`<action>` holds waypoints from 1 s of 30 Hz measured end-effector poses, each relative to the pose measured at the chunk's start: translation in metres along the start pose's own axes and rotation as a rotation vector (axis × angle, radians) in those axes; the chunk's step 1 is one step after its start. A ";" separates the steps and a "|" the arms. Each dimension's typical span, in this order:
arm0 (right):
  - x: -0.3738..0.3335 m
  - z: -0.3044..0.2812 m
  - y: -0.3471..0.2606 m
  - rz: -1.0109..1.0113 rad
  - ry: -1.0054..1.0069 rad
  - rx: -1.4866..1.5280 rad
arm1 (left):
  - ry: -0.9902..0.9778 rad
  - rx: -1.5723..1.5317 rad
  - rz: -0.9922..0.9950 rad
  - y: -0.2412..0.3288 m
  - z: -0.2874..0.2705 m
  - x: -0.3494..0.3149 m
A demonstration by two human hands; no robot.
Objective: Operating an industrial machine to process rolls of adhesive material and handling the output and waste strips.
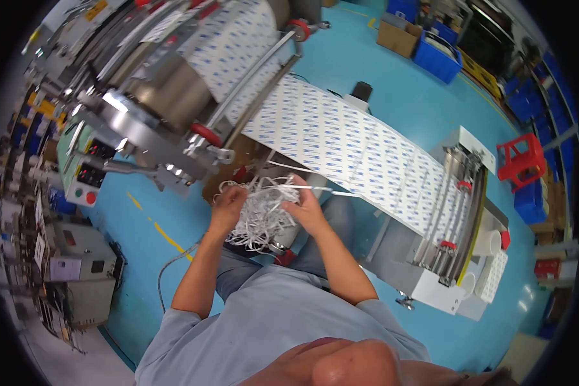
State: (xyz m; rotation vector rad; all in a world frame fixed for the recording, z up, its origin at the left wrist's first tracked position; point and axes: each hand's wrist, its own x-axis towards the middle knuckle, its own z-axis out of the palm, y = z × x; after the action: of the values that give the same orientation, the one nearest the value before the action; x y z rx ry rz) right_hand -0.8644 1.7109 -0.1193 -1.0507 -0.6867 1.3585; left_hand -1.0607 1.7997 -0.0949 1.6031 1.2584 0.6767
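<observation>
A loose tangle of thin white strips (258, 222) hangs in front of my body, below the printed web. My left hand (229, 204) has its fingers curled into the tangle's left side. On the other side, my right hand (307, 209) grips the bundle, its thumb toward the middle and its fingers near the top. One narrow white strip (334, 191) runs from the bundle past my right hand to the web's near edge. The wide white web (360, 145) with small blue printing stretches from the large rollers down to the unit on the right.
A metal roller machine (167, 96) with red knobs stands at the upper left, beside a control box (83, 174). The winding unit (450, 219) is at the right. A red stool (521, 161), blue bins (437, 55) and a cardboard box (397, 37) sit farther off.
</observation>
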 end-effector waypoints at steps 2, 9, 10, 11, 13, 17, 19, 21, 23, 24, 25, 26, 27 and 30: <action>0.005 0.005 0.000 -0.001 -0.061 0.226 | -0.169 -0.065 -0.180 0.002 -0.002 -0.002; 0.022 0.040 -0.013 0.197 -0.098 0.445 | -0.354 -0.396 -0.456 0.015 -0.013 -0.009; 0.022 0.053 -0.027 0.171 -0.042 0.423 | -0.335 -0.397 -0.453 0.018 -0.022 -0.011; 0.022 0.056 -0.028 0.169 0.009 0.417 | -0.326 -0.398 -0.425 0.031 -0.027 -0.013; 0.023 0.051 -0.009 0.111 0.130 0.365 | -0.241 -0.392 -0.376 0.044 -0.033 -0.019; 0.023 0.062 -0.021 0.093 0.201 0.274 | 0.035 -0.097 -0.156 0.041 -0.049 -0.029; 0.024 0.067 -0.024 0.064 0.259 0.139 | 0.215 0.174 0.104 0.083 -0.048 -0.032; 0.024 0.075 -0.030 0.066 0.224 0.084 | 0.188 0.282 0.479 0.108 -0.040 -0.034; 0.026 0.074 -0.015 -0.007 0.144 0.112 | 0.047 0.331 0.651 0.143 -0.023 -0.031; 0.025 0.082 -0.021 -0.006 0.138 0.108 | 0.023 0.404 0.641 0.154 -0.014 -0.025; 0.023 0.094 -0.026 -0.193 0.084 0.077 | -0.001 0.476 0.628 0.161 -0.007 -0.018; 0.029 0.105 -0.030 -0.388 0.030 0.045 | -0.031 0.513 0.591 0.164 -0.006 -0.006; 0.037 0.112 -0.029 -0.391 0.025 0.039 | -0.014 0.546 0.588 0.161 -0.011 0.005; 0.059 0.132 -0.025 -0.309 0.000 -0.575 | 0.007 0.653 0.561 0.151 -0.037 0.034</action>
State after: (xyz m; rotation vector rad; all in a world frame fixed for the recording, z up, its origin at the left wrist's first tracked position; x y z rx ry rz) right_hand -0.9626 1.7970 -0.0530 -1.3237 -1.2295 0.9072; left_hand -1.0193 1.8419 0.0526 2.5488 1.0895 0.6336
